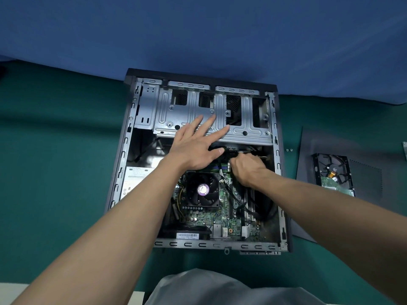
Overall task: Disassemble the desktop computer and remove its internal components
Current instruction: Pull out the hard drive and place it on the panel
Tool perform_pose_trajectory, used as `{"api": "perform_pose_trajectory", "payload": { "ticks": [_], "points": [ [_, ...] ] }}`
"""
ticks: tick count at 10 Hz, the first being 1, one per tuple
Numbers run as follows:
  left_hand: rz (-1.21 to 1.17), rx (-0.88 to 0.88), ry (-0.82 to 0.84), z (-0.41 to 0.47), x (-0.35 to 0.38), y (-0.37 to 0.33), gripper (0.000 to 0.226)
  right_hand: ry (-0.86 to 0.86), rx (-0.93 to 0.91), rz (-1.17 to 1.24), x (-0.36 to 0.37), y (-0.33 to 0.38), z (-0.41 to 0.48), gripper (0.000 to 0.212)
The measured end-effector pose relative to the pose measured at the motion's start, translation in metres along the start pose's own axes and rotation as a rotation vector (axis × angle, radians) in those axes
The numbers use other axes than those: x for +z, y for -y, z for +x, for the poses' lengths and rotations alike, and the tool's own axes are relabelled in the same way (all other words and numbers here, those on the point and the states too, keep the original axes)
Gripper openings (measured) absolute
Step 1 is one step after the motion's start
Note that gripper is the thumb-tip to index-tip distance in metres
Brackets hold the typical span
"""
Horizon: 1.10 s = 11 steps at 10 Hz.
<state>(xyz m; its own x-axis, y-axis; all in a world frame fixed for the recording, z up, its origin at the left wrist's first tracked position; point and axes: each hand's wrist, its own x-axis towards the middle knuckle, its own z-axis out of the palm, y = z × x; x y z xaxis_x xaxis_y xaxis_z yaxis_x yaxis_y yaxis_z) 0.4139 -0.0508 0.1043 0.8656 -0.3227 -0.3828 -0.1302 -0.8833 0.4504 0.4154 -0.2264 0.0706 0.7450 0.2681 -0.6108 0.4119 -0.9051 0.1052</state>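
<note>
An open desktop computer case lies flat on a green table. The silver drive cage spans its far end. My left hand rests flat on the cage with fingers spread and straight. My right hand is curled just below the cage's near edge, gripping a black cable connector; its fingertips are hidden. The green motherboard fills the near half, with a black CPU fan bearing a purple sticker. A silver power supply sits at the case's left side.
To the right of the case, a removed hard drive lies circuit side up on the dark side panel. Two small screws lie near the panel's far corner. A blue cloth covers the space behind the case.
</note>
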Motion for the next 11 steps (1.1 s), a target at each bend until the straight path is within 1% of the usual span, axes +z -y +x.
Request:
{"api": "perform_pose_trajectory", "payload": {
  "ticks": [1,2,3,4,5,6,7,8,9,11],
  "points": [
    [-0.008,0.002,0.002,0.000,0.000,0.000,0.056,0.087,0.001,0.036,-0.011,-0.006,0.008,0.019],
    [-0.004,0.003,0.002,0.000,0.000,0.000,0.056,0.033,-0.010,-0.044,-0.003,0.001,0.004,0.025],
    [0.002,0.000,-0.003,0.000,0.001,0.000,0.056,0.002,-0.053,-0.136,0.008,0.005,-0.003,0.026],
    [0.007,0.001,0.001,0.000,0.000,-0.001,0.056,0.011,-0.069,-0.136,0.000,-0.001,0.004,0.028],
    [0.012,-0.001,-0.003,0.001,0.000,0.000,0.056,0.086,-0.071,-0.223,-0.005,-0.001,0.009,0.029],
    [0.011,-0.004,-0.001,0.000,0.000,0.000,0.056,0.162,-0.106,-0.393,-0.004,0.006,0.014,0.031],
    [0.003,0.000,0.003,0.000,0.000,0.000,0.056,0.201,-0.139,-0.497,-0.005,0.011,0.019,0.033],
    [0.004,0.002,0.001,0.000,0.000,0.000,0.055,0.190,-0.271,-0.602,-0.005,0.005,0.018,0.031],
    [0.004,0.001,-0.004,0.000,-0.001,0.000,0.055,0.151,-0.334,-0.618,-0.002,-0.005,0.016,0.027],
    [0.005,0.001,-0.004,0.000,-0.001,-0.001,0.055,0.193,-0.328,-0.479,-0.004,-0.007,0.017,0.026]
  ]
}}
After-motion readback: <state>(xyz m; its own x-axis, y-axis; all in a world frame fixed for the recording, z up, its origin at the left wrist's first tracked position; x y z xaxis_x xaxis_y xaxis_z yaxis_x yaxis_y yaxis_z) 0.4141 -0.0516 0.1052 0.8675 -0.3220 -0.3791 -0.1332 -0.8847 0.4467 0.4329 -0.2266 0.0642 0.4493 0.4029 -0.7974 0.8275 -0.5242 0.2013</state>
